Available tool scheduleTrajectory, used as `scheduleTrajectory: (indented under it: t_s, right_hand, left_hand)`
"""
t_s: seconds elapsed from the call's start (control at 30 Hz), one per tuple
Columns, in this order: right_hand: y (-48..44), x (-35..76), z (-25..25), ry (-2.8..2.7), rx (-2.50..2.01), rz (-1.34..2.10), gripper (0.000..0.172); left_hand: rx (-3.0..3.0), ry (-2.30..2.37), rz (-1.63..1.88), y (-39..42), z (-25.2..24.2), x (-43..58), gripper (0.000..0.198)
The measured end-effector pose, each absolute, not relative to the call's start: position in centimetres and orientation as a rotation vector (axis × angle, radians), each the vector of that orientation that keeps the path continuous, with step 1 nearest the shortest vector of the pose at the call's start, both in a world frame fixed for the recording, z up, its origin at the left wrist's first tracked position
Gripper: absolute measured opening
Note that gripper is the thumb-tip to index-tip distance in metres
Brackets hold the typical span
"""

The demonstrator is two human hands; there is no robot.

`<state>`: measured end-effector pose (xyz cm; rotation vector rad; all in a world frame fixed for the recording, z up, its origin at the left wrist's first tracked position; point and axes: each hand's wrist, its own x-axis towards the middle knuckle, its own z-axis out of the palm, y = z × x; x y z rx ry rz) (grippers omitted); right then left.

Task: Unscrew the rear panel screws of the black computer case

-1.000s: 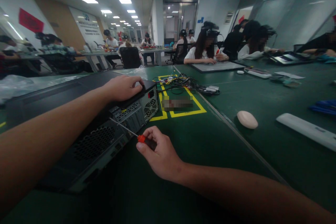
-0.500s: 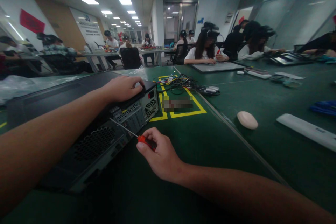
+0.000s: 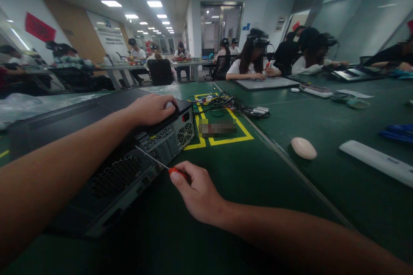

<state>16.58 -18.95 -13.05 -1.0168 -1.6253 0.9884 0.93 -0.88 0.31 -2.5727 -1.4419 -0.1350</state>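
Observation:
A black desktop computer case (image 3: 80, 107) lies on its side at the left, its metal rear panel (image 3: 167, 142) turned towards me. My left hand (image 3: 153, 109) rests on the upper side near the rear edge, with a gap between thumb and forefinger; its other fingers are partly hidden. In my right hand (image 3: 200, 191) is a screwdriver with a red and black handle (image 3: 177, 171), fingers wrapped round it. Its thin shaft (image 3: 151, 156) points up and left, the tip at the rear panel beside a honeycomb vent (image 3: 118, 176). Whether it sits on a screw, I cannot tell.
Tangled cables (image 3: 230, 102) lie beyond yellow tape marks (image 3: 230, 141) on the green table (image 3: 258, 193). A pale rounded object (image 3: 303, 148) and a long white bar (image 3: 376, 161) lie to the right. Clear plastic (image 3: 29, 105) lies behind the case. Across the table a person (image 3: 250, 58) works at a grey panel.
My right hand has turned slightly around the screwdriver handle, so less of the handle shows. The tip stays at the same spot. My left hand and the case have not moved.

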Motion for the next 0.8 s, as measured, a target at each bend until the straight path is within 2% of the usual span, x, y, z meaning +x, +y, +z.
scheduleTrajectory:
  t_s: [0.07, 0.2, 0.4, 0.8]
  right_hand:
    - [-18.98, 16.58, -13.02, -1.613, -1.045, 1.009, 0.018]
    - [-18.90, 16.47, -13.06, -1.584, -1.083, 1.045, 0.027]
    - [-18.74, 16.28, -13.19, -1.566, -1.053, 1.032, 0.014]
    - [-18.74, 16.44, -13.25, -1.577, -1.055, 1.051, 0.013]
  left_hand:
    - [-2.572, -1.434, -0.137, -0.84, 0.29, 0.91, 0.049]
    - [-2.590, -1.414, -0.137, -0.70, 0.25, 0.89, 0.050]
    - [-2.589, -1.417, -0.143, -0.64, 0.21, 0.91, 0.051]
    - [-2.600, -1.432, -0.139, -0.93, 0.38, 1.08, 0.051]
